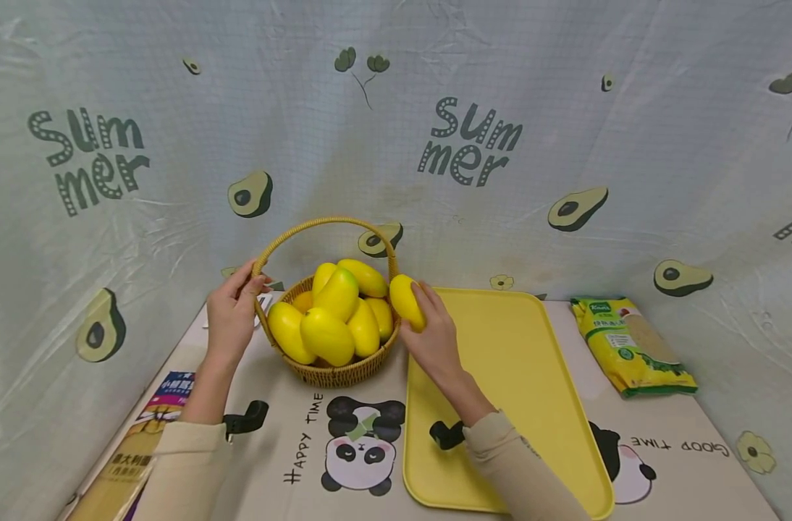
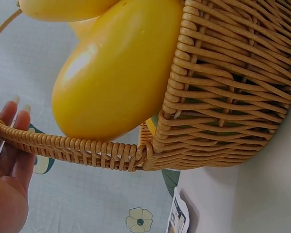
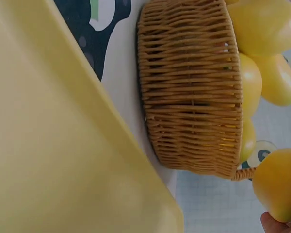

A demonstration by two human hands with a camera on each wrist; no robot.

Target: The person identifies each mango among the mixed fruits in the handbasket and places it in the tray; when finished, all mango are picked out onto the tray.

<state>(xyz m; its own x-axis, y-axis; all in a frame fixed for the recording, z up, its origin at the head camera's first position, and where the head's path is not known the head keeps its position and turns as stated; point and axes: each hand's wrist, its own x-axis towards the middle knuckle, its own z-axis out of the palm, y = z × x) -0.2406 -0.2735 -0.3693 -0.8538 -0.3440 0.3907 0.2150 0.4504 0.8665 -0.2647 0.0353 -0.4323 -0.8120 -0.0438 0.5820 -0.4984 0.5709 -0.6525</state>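
Note:
A round wicker basket [image 1: 340, 376] heaped with several yellow mangoes [image 1: 327, 336] stands on the table. My left hand [image 1: 233, 307] grips the left side of its arched handle [image 1: 331, 219]; in the left wrist view the fingers [image 2: 22, 124] pass behind the woven handle. My right hand [image 1: 431, 333] holds one mango [image 1: 405, 300] beside the handle's right side, over the back left edge of the yellow tray [image 1: 500, 347]. That mango [image 3: 276, 184] also shows in the right wrist view, with fingertips around it.
A yellow Knorr bag [image 1: 633, 347] lies right of the tray. At the front left is a pasta packet [image 1: 132, 449], partly behind the left sleeve. A small white packet [image 2: 178, 213] lies behind the basket's left side. A printed curtain [image 1: 396, 145] hangs at the back.

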